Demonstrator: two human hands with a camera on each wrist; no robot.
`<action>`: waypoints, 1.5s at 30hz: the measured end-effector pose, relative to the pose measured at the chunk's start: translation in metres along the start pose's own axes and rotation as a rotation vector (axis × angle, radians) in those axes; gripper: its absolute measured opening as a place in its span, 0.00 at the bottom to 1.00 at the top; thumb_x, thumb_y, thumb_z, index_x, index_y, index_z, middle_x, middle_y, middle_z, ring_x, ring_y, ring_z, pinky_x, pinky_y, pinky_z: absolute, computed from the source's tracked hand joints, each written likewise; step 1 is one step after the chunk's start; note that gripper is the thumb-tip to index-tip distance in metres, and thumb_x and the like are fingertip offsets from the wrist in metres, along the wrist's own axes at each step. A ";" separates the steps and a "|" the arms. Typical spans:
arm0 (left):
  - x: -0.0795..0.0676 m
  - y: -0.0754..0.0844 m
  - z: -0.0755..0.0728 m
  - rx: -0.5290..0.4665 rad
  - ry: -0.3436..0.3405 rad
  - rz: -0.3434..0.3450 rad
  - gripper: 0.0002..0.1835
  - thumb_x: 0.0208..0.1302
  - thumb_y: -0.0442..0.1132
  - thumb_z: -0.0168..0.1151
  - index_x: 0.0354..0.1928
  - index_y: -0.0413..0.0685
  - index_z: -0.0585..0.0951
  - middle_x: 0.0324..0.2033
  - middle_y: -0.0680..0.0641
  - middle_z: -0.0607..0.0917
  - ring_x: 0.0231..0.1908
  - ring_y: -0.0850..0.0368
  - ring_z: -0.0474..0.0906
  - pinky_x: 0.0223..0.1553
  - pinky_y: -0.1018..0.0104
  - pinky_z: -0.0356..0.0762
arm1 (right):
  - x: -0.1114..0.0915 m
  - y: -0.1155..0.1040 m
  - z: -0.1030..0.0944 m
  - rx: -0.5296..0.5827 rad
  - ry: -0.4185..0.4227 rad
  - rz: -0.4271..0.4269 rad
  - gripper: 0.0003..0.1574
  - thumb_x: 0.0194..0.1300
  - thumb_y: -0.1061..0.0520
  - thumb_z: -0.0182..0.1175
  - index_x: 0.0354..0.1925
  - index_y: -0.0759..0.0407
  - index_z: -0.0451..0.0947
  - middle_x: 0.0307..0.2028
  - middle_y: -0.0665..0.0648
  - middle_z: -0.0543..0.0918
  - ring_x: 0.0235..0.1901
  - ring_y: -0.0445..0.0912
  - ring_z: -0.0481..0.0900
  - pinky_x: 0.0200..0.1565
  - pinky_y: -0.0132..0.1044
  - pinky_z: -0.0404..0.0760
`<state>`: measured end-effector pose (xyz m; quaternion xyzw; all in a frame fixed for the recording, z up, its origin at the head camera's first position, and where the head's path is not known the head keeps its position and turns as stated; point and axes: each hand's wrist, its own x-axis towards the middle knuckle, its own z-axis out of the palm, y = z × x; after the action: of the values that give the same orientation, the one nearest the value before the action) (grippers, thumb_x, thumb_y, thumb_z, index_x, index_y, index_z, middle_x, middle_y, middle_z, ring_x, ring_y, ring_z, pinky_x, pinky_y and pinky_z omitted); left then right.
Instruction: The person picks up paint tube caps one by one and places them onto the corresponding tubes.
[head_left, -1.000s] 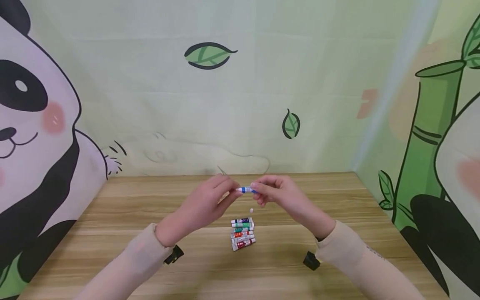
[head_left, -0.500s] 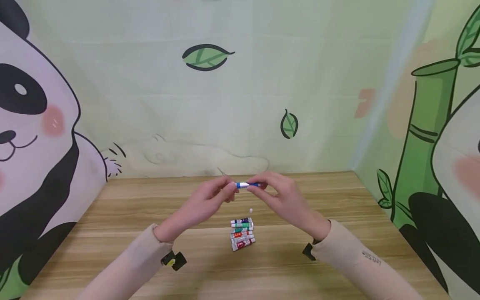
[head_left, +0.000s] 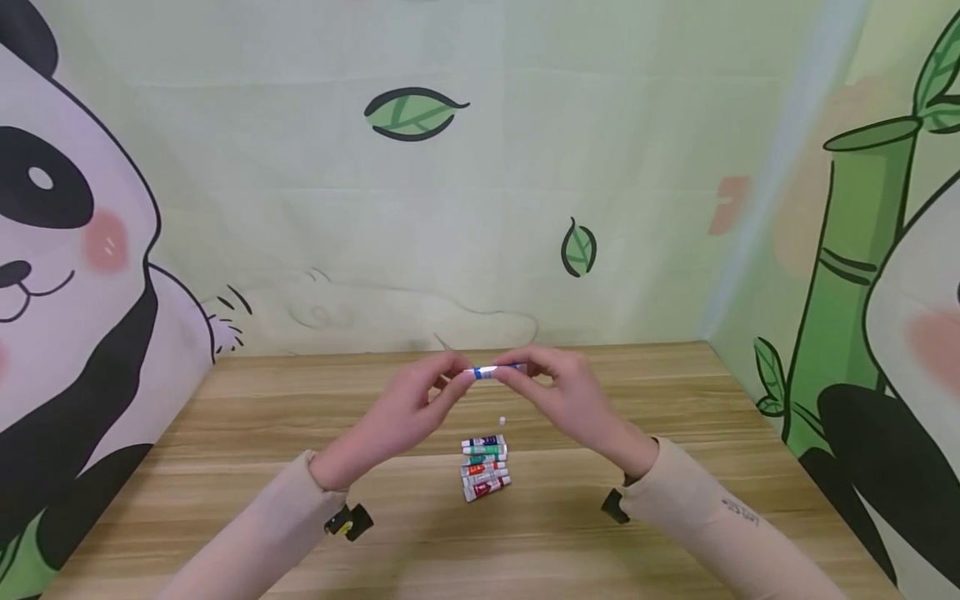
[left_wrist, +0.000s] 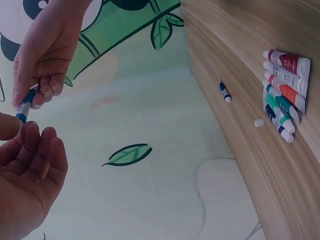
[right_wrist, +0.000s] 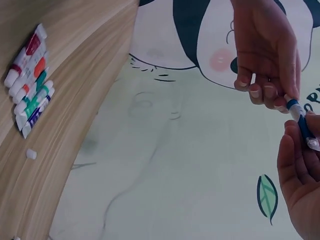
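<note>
A small blue-and-white paint tube (head_left: 486,372) is held level between both hands, above the far part of the table. My left hand (head_left: 408,404) pinches its left end between thumb and fingers, hiding the tip. My right hand (head_left: 573,396) pinches the body towards the other end, where the crimped tail (right_wrist: 313,144) shows in the right wrist view. Below the hands lies a loose small white cap (head_left: 502,421). Nearer me, several paint tubes (head_left: 484,469) in purple, green, red and other colours lie in a close row.
The wooden table (head_left: 247,417) meets a printed panda-and-bamboo backdrop (head_left: 480,208) at its back edge. In the left wrist view, another dark blue tube (left_wrist: 225,92) lies on the table near that edge, apart from the row.
Both hands have risen slightly with the blue tube. The left thumb and fingers have shifted their hold on its end, and the right hand has turned and changed its grip. The row and cap stay put.
</note>
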<state>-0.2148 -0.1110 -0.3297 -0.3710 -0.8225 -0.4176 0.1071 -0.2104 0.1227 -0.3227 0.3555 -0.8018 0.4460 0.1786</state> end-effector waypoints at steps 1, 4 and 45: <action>0.000 0.000 0.000 0.021 0.011 0.031 0.06 0.77 0.40 0.55 0.45 0.48 0.80 0.33 0.56 0.81 0.33 0.59 0.76 0.36 0.64 0.78 | 0.000 -0.001 -0.001 0.037 -0.013 0.048 0.07 0.69 0.56 0.66 0.45 0.55 0.86 0.37 0.47 0.88 0.35 0.42 0.83 0.34 0.35 0.80; 0.001 -0.001 0.001 0.080 0.044 0.121 0.04 0.76 0.37 0.56 0.44 0.46 0.79 0.30 0.56 0.77 0.29 0.61 0.71 0.31 0.66 0.75 | 0.002 -0.004 -0.003 0.151 -0.045 0.186 0.08 0.70 0.55 0.65 0.45 0.56 0.85 0.36 0.50 0.87 0.36 0.46 0.84 0.37 0.38 0.82; 0.012 -0.048 0.016 -0.423 0.311 -0.422 0.16 0.70 0.48 0.66 0.49 0.43 0.84 0.40 0.44 0.85 0.41 0.49 0.79 0.46 0.59 0.78 | 0.018 0.054 0.024 0.444 0.103 0.534 0.12 0.70 0.58 0.64 0.47 0.66 0.81 0.39 0.61 0.88 0.38 0.50 0.85 0.47 0.41 0.84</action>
<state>-0.2548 -0.1107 -0.3625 -0.1384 -0.7500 -0.6437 0.0633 -0.2617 0.1137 -0.3570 0.1404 -0.7398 0.6578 0.0140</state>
